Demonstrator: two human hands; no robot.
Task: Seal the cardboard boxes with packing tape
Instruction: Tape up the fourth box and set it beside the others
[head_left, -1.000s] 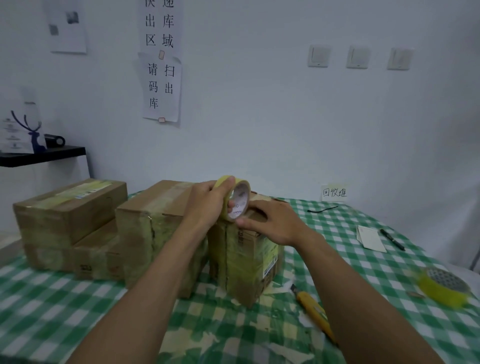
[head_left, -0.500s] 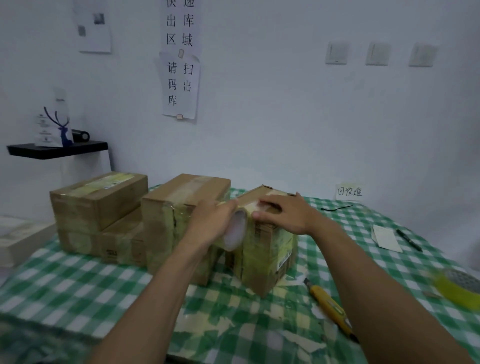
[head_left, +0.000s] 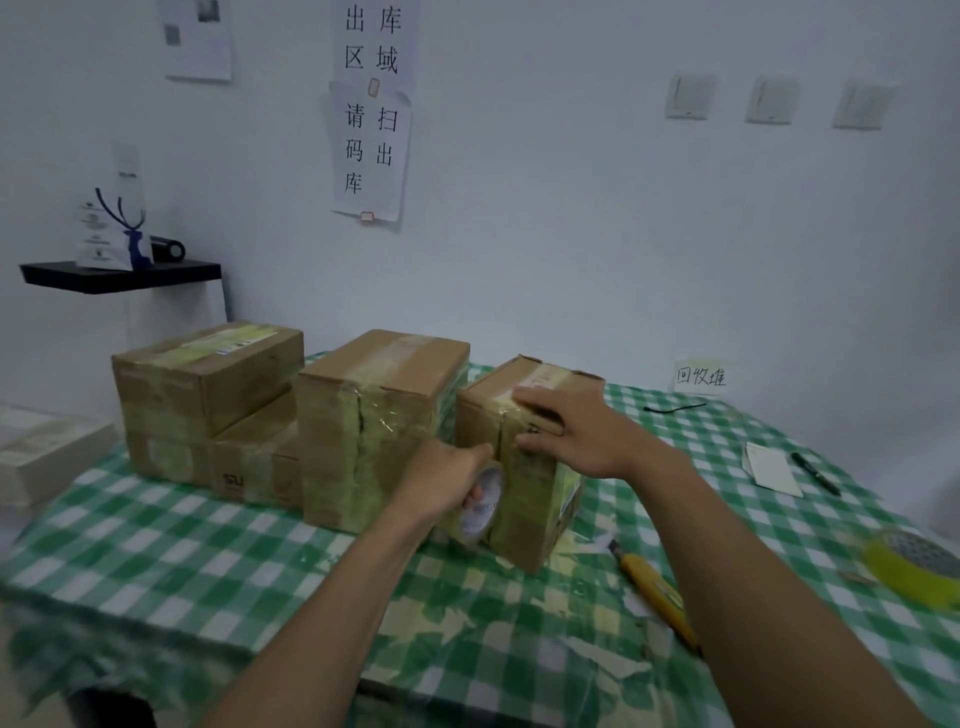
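1. Nearest on the green-checked surface (head_left: 208, 561), a yellow utility knife (head_left: 654, 592) lies to the right of the work. It is probably the tool for cutting the strip.
2. The left hand (head_left: 447, 483) grasps the tape roll (head_left: 480, 506), with its fingers curled round the rim and into the core. The roll stands on edge, low against the near end of the small box (head_left: 540, 499) and just above the surface. Its open core faces right and towards the person. The roll is light and stiff, with a slick outer face, so the rim and core give the surest hold.
3. The roll is blurred, so the strip probably runs unbroken from it up the end face, but I cannot be sure.
4. The right hand (head_left: 576, 431) lies released, with straight, spread fingers pressing over the box's top front edge where tape crosses it.
5. The small box looks light and fairly stiff, and it would likely slide on the cloth if left unbraced. Its glossy taped faces are slippery, so corners and edges are better places to hold. Its long axis runs away from the person towards the wall, angled slightly right, and the taped seam follows that axis.
6. Just left of it, the middle box (head_left: 384, 395) lies about parallel to it, and the stacked boxes (head_left: 208, 374) sit beyond. All of these are already wrapped in tape.
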